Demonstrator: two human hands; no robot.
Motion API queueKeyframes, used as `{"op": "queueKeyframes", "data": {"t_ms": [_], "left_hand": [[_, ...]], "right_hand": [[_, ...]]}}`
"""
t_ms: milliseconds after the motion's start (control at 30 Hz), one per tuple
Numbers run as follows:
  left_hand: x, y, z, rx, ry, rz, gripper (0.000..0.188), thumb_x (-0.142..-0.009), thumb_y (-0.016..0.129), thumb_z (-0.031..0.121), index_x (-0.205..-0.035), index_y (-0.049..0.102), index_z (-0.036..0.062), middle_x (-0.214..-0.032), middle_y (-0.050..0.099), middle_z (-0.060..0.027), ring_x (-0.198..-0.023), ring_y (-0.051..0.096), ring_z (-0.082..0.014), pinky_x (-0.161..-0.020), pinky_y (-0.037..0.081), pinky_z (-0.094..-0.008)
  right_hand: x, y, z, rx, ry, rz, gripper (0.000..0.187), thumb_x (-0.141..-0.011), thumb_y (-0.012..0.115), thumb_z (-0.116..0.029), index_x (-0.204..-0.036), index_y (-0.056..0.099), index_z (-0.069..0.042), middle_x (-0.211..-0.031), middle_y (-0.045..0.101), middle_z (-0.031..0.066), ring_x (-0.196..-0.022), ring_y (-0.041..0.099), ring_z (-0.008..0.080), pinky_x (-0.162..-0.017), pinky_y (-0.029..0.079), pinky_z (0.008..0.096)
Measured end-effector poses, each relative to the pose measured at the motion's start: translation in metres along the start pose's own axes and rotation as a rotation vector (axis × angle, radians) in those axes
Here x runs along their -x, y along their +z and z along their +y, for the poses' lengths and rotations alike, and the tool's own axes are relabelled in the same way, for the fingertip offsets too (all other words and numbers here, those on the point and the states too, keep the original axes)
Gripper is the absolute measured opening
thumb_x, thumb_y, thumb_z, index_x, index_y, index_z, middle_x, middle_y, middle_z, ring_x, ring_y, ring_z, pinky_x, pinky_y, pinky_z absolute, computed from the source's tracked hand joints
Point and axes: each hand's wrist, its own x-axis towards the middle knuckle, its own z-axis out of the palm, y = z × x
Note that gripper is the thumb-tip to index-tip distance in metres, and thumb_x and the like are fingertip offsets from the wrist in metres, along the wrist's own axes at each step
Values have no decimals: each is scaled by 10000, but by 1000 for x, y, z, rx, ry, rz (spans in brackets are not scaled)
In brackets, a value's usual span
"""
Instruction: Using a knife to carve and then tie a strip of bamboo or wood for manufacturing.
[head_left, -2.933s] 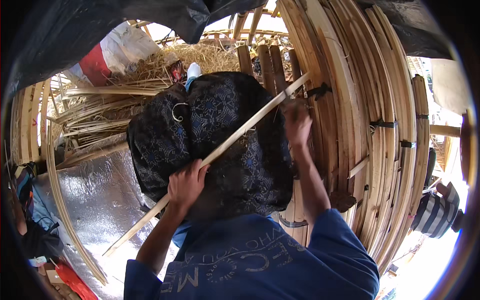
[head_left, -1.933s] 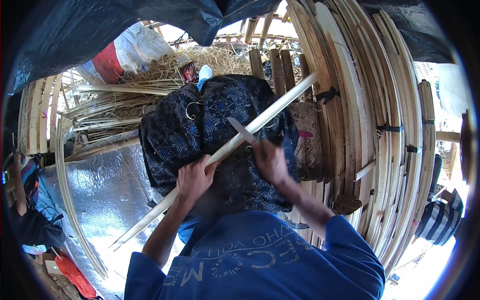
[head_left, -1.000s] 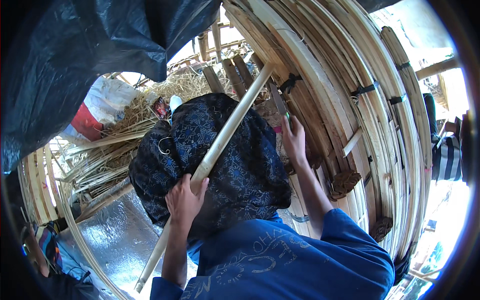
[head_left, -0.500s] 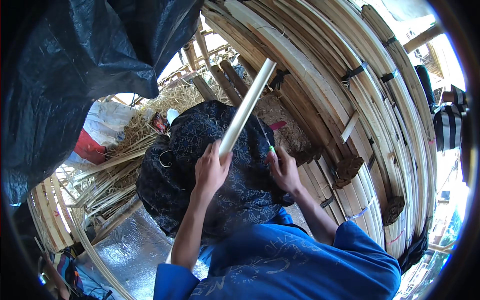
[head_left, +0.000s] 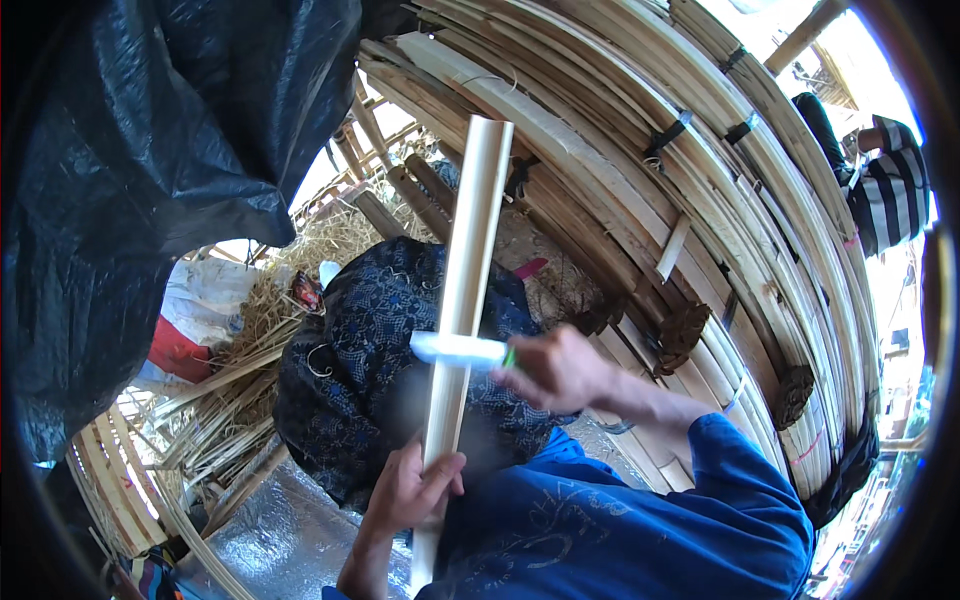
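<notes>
My left hand [head_left: 405, 488] is wrapped round the lower part of a long pale split-bamboo strip [head_left: 472, 220], with its hollow side in view. The strip stands nearly upright in the picture, over my lap. My right hand [head_left: 560, 372] grips a knife with a bit of green at the handle. The blade [head_left: 455, 348], smeared by motion, lies across the middle of the strip, pointing left. Whether its edge bites into the bamboo I cannot tell. A dark blue patterned cloth [head_left: 365, 320] covers my legs beneath.
Tied bundles of long bamboo slats [head_left: 640, 190] rise along the right. Black plastic sheeting [head_left: 150, 200] hangs at the left. Thin strips and straw [head_left: 235, 370] lie left of my legs, by a silvery sheet [head_left: 275, 520]. At far right, a person's striped clothing [head_left: 888, 195] shows.
My left hand has come down and nearer, and the strip now stands more upright. The knife has swung from right of the strip to across it.
</notes>
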Motion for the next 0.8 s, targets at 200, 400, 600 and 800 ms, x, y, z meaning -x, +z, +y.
{"op": "queueKeyframes", "data": {"t_ms": [200, 400, 600, 800], "left_hand": [[10, 11, -2, 211, -23, -24, 390, -1009, 494, 357, -928, 517, -24, -631, 495, -41, -496, 575, -128, -449, 435, -245], [5, 24, -12, 368, -77, -28, 374, -1016, 478, 355, -916, 523, -3, -640, 517, -32, -487, 561, -119, -457, 434, -235], [0, 42, -17, 411, -206, -110, 313, -1024, 460, 314, -1000, 528, 9, -692, 622, -91, -565, 595, -122, -518, 466, -238], [-1, 43, -34, 465, -280, -181, 312, -1031, 436, 322, -1011, 525, 24, -663, 626, -117, -495, 545, -108, -475, 438, -224]], "right_hand": [[8, -15, 10, 63, -337, 55, 443, -967, 517, -407, -697, 567, -60, -443, 468, 91, -370, 484, 302, -405, 450, 415], [-8, -48, 5, 214, -54, 108, 449, -974, 492, -416, -736, 627, -59, -452, 510, 103, -400, 541, 295, -432, 484, 409], [7, -31, 11, 155, -136, -115, 457, -983, 458, -421, -760, 647, -70, -457, 520, 109, -433, 577, 293, -475, 503, 427], [30, -3, 29, -2, -168, -143, 332, -965, 515, -289, -803, 656, -35, -525, 573, 140, -473, 610, 256, -485, 500, 392]]}}
